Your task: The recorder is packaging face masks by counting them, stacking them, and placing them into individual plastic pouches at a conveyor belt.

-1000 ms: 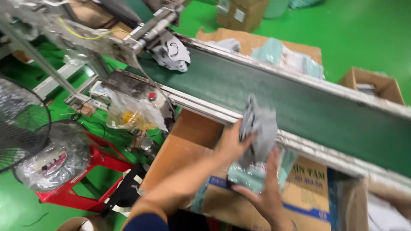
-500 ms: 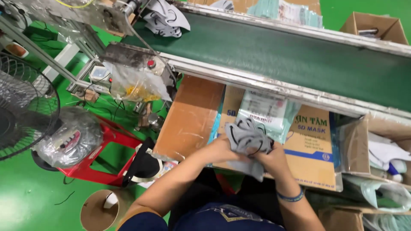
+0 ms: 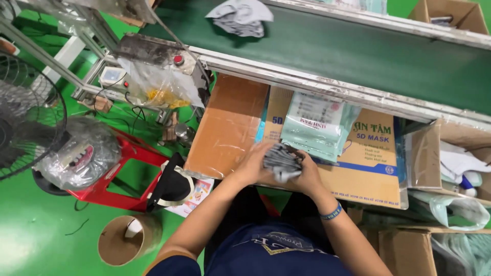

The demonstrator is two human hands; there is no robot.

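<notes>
Mask bundle (image 3: 282, 159) lower, nearer (both hands)

Between your hands you have a grey bundle of masks (image 3: 282, 159), streaked dark and pale. On the far dark-green conveyor belt (image 3: 358, 51) lies another grey heap (image 3: 240, 16). Below it, the flat cardboard box (image 3: 358, 168) is tan with blue print, topped by pale mint packets (image 3: 318, 125). Your right wrist wears a blue band (image 3: 331, 211). To your left, the stool (image 3: 110, 176) is red on a bright green floor (image 3: 30, 230); the bagged bundle (image 3: 76, 158) on it looks silvery, perhaps clear plastic.
</notes>
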